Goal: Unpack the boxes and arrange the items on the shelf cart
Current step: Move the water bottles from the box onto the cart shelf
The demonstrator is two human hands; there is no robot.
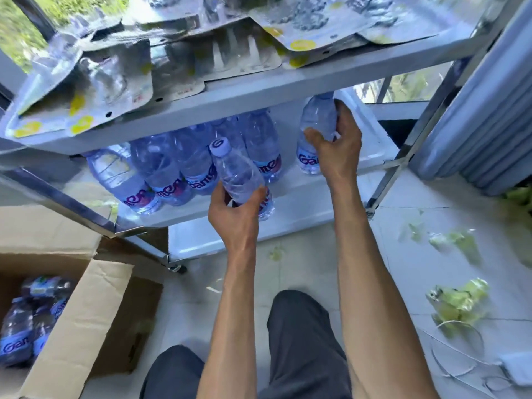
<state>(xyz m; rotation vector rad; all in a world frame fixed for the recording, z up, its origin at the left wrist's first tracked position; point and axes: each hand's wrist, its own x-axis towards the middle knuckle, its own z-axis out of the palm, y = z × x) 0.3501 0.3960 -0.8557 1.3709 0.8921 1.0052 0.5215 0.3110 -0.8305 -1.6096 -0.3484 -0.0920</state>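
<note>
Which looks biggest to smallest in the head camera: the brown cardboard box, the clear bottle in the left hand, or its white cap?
1. Brown cardboard box, though it is nearest the camera.
2. Clear plastic water bottle gripped by the left hand.
3. White round cap.

Seven shelf bottles [184,168], one box [77,312] (open), two hands [234,214]

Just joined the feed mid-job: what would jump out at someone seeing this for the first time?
Both hands hold water bottles at the cart's middle shelf: the left hand grips one at the front edge, the right hand another further right. A row of bottles already stands there, blister packs cover the top shelf, and an open cardboard box lower left holds more.
</note>
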